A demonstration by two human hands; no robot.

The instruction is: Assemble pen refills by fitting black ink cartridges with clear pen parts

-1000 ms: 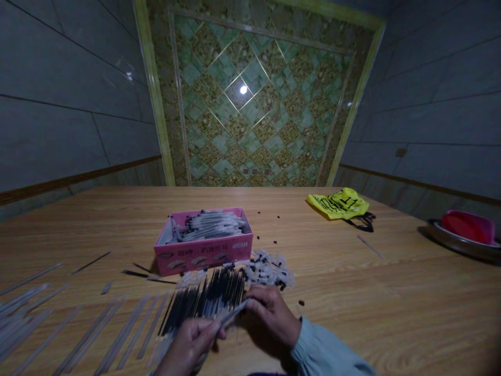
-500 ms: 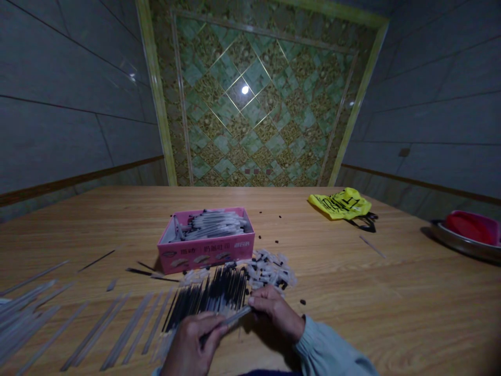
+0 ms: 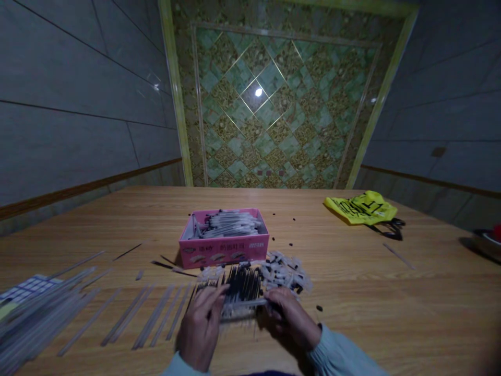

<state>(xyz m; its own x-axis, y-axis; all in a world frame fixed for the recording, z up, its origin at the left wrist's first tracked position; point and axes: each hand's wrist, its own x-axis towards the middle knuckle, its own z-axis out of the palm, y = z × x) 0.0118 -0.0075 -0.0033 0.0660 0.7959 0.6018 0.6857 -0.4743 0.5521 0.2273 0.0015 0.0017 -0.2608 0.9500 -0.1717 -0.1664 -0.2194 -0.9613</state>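
Observation:
Between my hands a slim, clear pen barrel [image 3: 246, 303] is held nearly level, blurred by motion. My right hand [image 3: 291, 316] pinches its right end. The left end meets the bent fingers and thumb of my left hand [image 3: 203, 324], which closes round it. Just beyond the barrel lies a row of thin black pen refills [image 3: 245, 282], partly covered by my left hand. A heap of small clear caps [image 3: 285, 271] with black bits is past my right hand. Behind the refills stands a pink box [image 3: 225, 253] filled with clear pens [image 3: 233, 223].
More clear barrels [image 3: 50, 313] lie in a bundle at the left, over a checked card [image 3: 31, 287]. Several single barrels [image 3: 154, 316] are spread beside my left hand. A yellow bag [image 3: 362, 208] lies at the far right, with a dish [image 3: 485, 243] at the table's right edge.
The barrel has gone from slanted to nearly level between my hands. My left hand has moved up towards the refills. The view has turned left, showing the checked card more fully.

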